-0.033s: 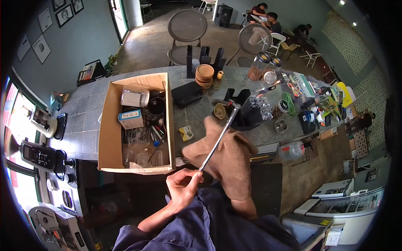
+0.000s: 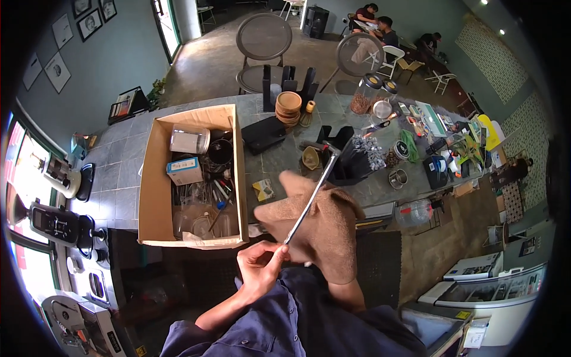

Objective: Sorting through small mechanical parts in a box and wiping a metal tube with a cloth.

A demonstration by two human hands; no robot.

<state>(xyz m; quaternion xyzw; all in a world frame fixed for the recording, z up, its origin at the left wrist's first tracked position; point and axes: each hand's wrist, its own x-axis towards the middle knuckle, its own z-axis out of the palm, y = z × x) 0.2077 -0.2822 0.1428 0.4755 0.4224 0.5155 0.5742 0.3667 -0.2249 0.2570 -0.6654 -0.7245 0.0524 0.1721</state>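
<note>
Left hand pinching (fingers curled); right hand hidden.

The scene was lit unevenly. Strong daylight was admitted through the window at the far left, where the panes were blown out to white. A softer glow was cast on the floor by the doorway at the far end. Small ceiling spotlights were seen at the upper right. The grey counter was evenly lit, with soft shadows. Straight edges were bent by fisheye distortion, and the corners were blacked out. Detail was softened toward the rim.
</note>
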